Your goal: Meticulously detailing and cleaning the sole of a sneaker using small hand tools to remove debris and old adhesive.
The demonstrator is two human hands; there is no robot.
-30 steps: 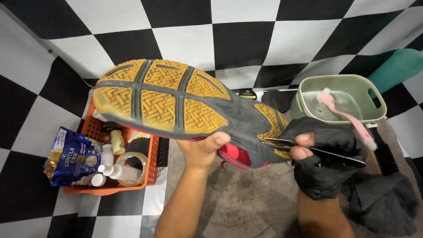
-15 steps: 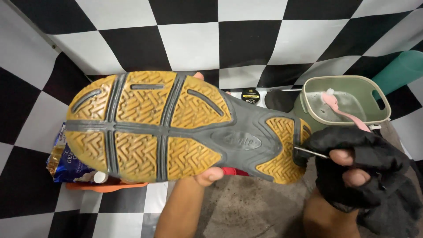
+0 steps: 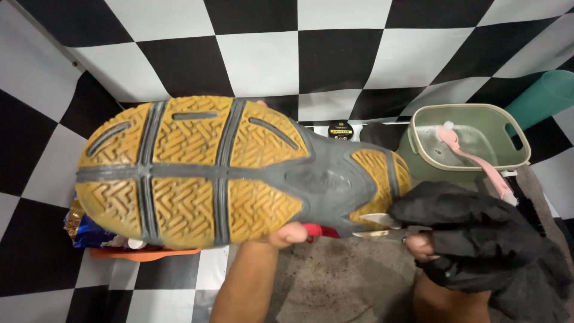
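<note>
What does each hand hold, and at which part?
Left hand grips the shoe at its side edge; right hand holds scissors and black cloth.

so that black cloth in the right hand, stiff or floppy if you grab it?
Likely floppy: the black cloth bunches in folds and drapes over the right hand. Probably light, and it seems to need no tight grip. Unlikely to slip, since the weave looks matte.

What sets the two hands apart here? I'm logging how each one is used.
The left hand is bare; the right hand is mostly wrapped in a black cloth. The left hand grips the shoe from beneath, sole facing the camera, with only a thumb showing; the right hand holds a thin metal tool at the heel. Both work on the same shoe.
</note>
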